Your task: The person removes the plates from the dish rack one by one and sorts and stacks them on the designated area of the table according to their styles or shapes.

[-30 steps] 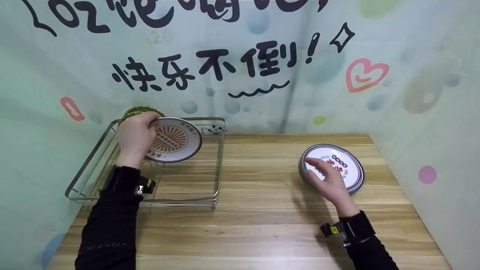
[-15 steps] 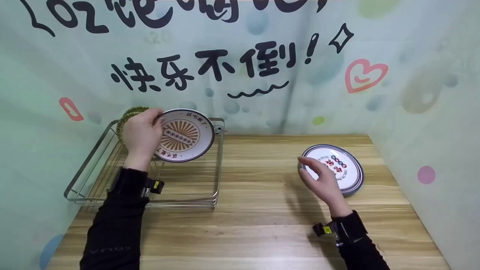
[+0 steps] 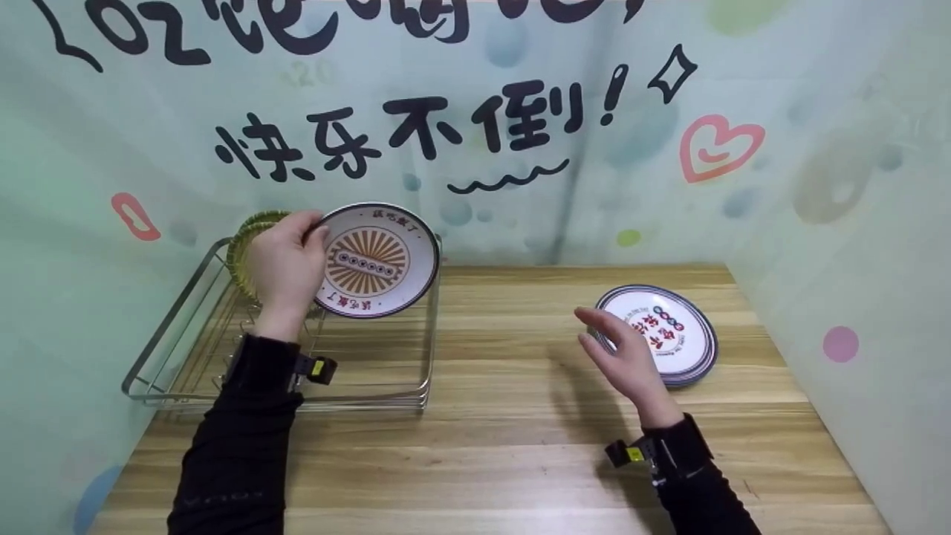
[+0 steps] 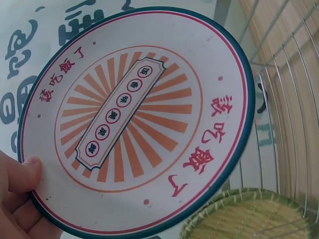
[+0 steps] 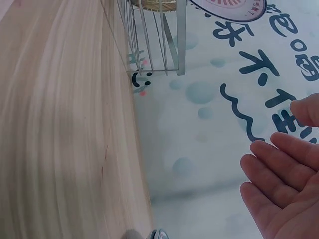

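A round white plate [image 3: 371, 260] with a dark rim and an orange sunburst print is tilted up above the wire rack. My left hand [image 3: 286, 264] pinches its left edge; in the left wrist view the thumb [image 4: 25, 172] lies on the plate's face. Behind that hand, green woven baskets [image 3: 241, 256] stand in the rack [image 3: 427, 349]. On the right, my right hand [image 3: 620, 357] hovers with fingers extended and thumb apart, holding nothing. It partly covers a stack of white plates [image 3: 687, 342] with blue-striped rims. The right wrist view shows its palm facing the camera.
The wooden table [image 3: 490, 446] carries the rack at its left and the plate stack at its right. A printed fabric backdrop [image 3: 505, 215] with large black lettering encloses the back and sides.
My left hand has raised the sunburst plate and moved it right, turning its face more toward the head camera. My right hand has shifted left, uncovering more of the plate stack.
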The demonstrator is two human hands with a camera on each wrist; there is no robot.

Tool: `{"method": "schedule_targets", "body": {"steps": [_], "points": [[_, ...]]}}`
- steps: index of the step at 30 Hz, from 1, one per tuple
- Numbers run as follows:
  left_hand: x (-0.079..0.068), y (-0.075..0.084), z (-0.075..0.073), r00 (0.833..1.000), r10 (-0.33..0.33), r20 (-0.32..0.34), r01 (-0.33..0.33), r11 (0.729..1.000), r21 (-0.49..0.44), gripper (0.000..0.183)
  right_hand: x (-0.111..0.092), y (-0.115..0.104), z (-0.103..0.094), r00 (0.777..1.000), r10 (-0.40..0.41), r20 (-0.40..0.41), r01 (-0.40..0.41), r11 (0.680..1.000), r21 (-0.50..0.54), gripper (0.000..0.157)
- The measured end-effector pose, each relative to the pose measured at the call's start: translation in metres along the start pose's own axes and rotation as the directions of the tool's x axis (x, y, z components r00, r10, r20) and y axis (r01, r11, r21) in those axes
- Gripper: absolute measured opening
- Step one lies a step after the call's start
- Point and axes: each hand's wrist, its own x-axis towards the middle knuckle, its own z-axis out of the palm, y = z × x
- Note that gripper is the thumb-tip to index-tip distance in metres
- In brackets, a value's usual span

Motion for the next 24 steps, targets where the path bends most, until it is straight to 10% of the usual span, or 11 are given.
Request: {"method": "schedule_targets", "body": {"steps": [24], "points": [[-0.012,0.045,0.01,0.997,-0.075,0.025,0.079,0.965,-0.252,0.013,-0.004,-0.06,0.016,0.992,-0.123,0.029,0.119,0.987,0.107,0.037]]}}
